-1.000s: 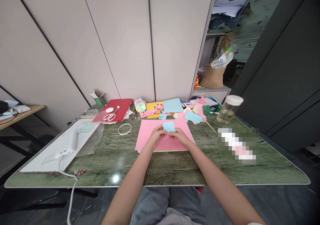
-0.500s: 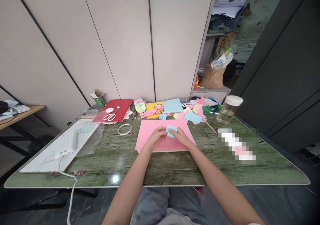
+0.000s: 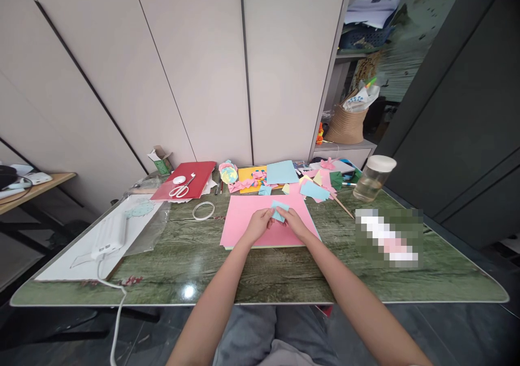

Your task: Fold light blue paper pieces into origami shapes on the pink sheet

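A small light blue piece of paper [image 3: 280, 210] is pinched between both hands, just over a stack of pink paper sheets [image 3: 239, 214]. My left hand [image 3: 261, 222] grips its left edge with thumb and fingers closed. On the opposite edge, my right hand [image 3: 293, 221] holds it the same way. The fingers behind the paper are partly hidden, and fine creases in it are too small to make out.
Behind the stack lie a blue sheet [image 3: 282, 172], blue paper cutouts [image 3: 314, 191] and pink folded pieces [image 3: 244, 184]. White scissors [image 3: 179, 190] rest on a red folder [image 3: 199, 176]. A tape roll [image 3: 203, 210] is to the left, a lidded jar [image 3: 371, 182] to the right.
My left hand has come up to the paper's left edge and grips it with its thumb on top. The paper is turned slightly between the two hands.
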The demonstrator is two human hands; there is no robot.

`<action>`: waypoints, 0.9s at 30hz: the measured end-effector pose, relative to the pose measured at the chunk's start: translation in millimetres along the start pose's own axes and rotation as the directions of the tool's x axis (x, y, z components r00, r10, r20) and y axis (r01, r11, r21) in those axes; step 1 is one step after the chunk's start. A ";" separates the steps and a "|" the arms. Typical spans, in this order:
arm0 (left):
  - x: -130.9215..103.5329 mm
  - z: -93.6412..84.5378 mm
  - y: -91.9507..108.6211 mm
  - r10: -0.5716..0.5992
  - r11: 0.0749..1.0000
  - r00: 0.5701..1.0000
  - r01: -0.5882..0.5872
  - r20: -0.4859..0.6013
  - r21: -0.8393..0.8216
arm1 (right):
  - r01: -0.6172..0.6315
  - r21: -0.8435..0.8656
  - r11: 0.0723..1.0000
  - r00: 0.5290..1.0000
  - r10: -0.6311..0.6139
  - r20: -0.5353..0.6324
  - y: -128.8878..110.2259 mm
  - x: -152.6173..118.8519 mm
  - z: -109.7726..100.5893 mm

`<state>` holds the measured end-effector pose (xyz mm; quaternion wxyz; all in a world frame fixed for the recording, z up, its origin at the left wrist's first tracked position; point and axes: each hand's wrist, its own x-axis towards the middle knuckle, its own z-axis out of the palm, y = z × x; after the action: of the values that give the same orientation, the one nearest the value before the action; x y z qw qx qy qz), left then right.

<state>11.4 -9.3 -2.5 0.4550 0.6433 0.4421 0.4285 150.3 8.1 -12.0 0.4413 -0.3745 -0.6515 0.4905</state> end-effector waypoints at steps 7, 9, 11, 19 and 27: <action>-0.1 2.7 -3.2 0.126 0.955 0.972 -0.065 -0.200 0.289 | 0.000 -0.041 0.999 1.000 0.000 0.000 2.4 1.0 1.3; -0.8 4.0 -2.9 0.137 0.954 0.964 -0.067 -0.228 0.293 | 0.001 -0.053 0.999 1.000 -0.002 -0.010 2.8 1.1 1.3; -2.4 5.5 -0.6 0.143 0.954 0.962 -0.071 -0.233 0.290 | 0.002 -0.056 0.998 1.000 -0.003 -0.020 2.9 1.2 0.9; -6.2 6.1 10.8 0.127 0.987 0.984 -0.112 -0.127 0.114 | 0.016 0.019 1.000 1.000 -0.017 0.022 -1.2 -0.1 0.2; 0.4 0.6 1.6 -0.089 0.986 0.995 0.094 0.042 -0.139 | -0.013 0.067 0.998 0.997 0.008 0.075 -3.9 -3.9 -1.8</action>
<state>12.3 -9.3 -1.1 0.5265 0.5960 0.4315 0.4258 153.1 4.1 -8.8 0.4265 -0.3444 -0.6486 0.5280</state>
